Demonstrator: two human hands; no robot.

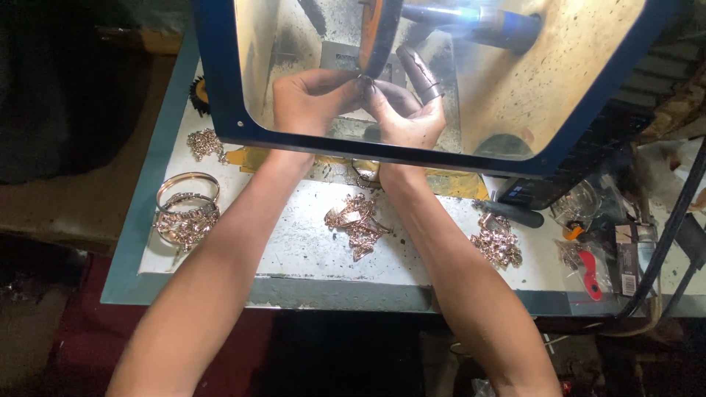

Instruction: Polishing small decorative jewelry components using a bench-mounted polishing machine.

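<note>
Both my hands reach under a blue-framed clear shield. My left hand and my right hand pinch together a small metal piece and press it against the edge of an orange wheel. A dark cover sits on one right finger. The piece is mostly hidden by my fingertips.
On the white bench top lie piles of gold-coloured jewellery: bangles at left, a chain heap in the middle, another heap at right, a small heap far left. A black-handled tool, red-handled tool and cables crowd the right.
</note>
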